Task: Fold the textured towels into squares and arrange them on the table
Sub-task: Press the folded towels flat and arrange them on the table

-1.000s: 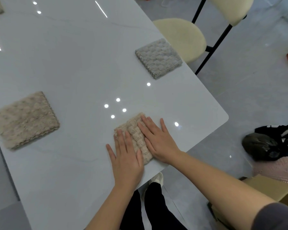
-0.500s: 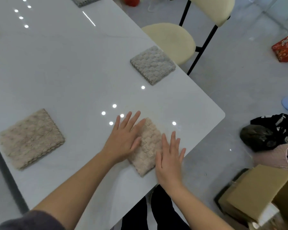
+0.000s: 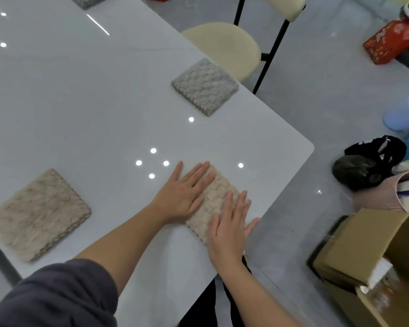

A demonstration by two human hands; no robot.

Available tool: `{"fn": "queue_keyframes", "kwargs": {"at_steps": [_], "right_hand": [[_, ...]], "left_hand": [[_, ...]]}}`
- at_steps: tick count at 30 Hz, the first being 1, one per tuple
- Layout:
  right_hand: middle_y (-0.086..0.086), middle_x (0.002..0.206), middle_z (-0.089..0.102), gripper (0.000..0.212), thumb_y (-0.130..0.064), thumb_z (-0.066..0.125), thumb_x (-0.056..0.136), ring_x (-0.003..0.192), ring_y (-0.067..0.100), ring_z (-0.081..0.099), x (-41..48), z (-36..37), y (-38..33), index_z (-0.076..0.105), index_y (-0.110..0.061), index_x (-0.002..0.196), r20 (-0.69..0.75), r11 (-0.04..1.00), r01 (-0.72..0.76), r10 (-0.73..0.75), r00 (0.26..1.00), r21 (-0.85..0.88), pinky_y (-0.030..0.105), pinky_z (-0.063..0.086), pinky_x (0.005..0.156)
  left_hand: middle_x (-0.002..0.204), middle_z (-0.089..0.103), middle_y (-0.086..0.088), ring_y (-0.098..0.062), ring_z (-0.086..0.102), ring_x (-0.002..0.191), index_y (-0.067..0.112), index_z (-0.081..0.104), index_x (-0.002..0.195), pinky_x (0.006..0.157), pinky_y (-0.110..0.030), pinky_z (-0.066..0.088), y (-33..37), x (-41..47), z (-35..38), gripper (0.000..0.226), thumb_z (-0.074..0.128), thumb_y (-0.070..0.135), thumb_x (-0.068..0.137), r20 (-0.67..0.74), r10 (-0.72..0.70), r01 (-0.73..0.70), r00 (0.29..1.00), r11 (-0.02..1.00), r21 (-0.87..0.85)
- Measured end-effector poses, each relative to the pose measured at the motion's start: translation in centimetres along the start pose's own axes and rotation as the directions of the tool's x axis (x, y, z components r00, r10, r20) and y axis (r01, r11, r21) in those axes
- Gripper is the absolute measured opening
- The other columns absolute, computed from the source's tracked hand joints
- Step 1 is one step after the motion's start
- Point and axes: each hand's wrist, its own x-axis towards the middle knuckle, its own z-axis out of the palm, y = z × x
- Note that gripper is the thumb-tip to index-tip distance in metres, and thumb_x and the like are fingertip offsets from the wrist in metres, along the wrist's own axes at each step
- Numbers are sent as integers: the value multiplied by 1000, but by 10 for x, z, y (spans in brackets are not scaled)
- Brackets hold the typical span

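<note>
Both hands lie flat with fingers straight and grip nothing. Left hand (image 3: 183,195) presses the left part of the folded beige towel (image 3: 220,185); right hand (image 3: 228,228) presses its near right part. This towel sits at lower centre of frame, near the rounded corner of the white table (image 3: 92,102). Second beige towel (image 3: 39,215) lies folded at left. Grey towel (image 3: 204,87) lies folded at upper centre, well apart. Red box (image 3: 392,41), on the floor at upper right, carries white print that cannot be read.

Bright overhead light; spot glare on glossy table (image 3: 80,102); edges blurred.
</note>
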Motion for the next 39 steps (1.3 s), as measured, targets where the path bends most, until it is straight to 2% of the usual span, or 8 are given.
{"fn": "queue_keyframes", "kwargs": {"at_steps": [10,12,15,20,25,27,34,39], "right_hand": [[12,161,5,63,-37,21,95,147,34,10,2,6,-17,8,-14,152,-13,993,-37,36,999,-111,62,-1,112],[9,162,0,65,-43,14,94,148,35,4,4,-2,-11,9,-17,153,35,984,-5,12,999,-176,63,-5,112],[-1,161,-15,67,-49,0,91,147,26,-19,7,-27,6,-2,-24,153,101,985,68,-53,994,-161,56,-20,111],[-6,160,-15,60,-39,13,97,147,17,-18,39,-46,18,0,-25,154,159,944,311,-292,943,-108,52,-11,117],[6,160,18,57,-36,21,99,147,25,18,39,-35,33,22,-18,153,219,843,464,-416,883,-271,57,14,116],[9,158,26,56,-36,25,98,145,27,26,30,-35,38,29,-16,150,215,821,487,-439,872,-299,57,14,112],[2,162,5,59,-38,21,99,149,21,3,57,-41,24,13,-16,153,296,744,615,-545,784,-261,56,2,115],[1,162,3,61,-41,16,99,149,19,2,70,-42,27,10,-15,154,391,704,661,-549,738,-260,56,1,116]], "left_hand": [[161,8,-7,-22,14,148,15,13,154,117,-56,7,1,1,2,62,25,40,98,1,27,-27,1000,1000,12],[161,9,-7,-24,12,148,16,15,154,117,-56,7,4,0,-1,62,26,40,98,-11,-3,3,1000,1000,25],[160,11,-11,-25,7,148,12,19,153,116,-54,8,12,-12,-9,62,29,36,97,-88,-134,135,987,991,6],[159,14,-15,-32,12,147,9,24,151,115,-54,16,46,-31,-1,61,26,36,97,-98,-215,215,972,977,-15],[159,15,-15,-33,12,147,9,25,151,113,-52,20,61,-40,13,61,29,37,96,-42,-251,251,967,968,-10],[159,16,-14,-31,14,147,10,26,151,114,-51,18,63,-46,11,62,30,38,96,-48,-241,241,969,970,3],[158,16,-18,-32,15,146,3,23,150,114,-51,17,75,-34,9,67,26,42,96,-15,-493,492,870,869,-51],[158,19,-16,-30,19,146,3,23,150,114,-47,16,75,-36,13,67,25,43,96,17,-512,512,859,857,-52]]}}
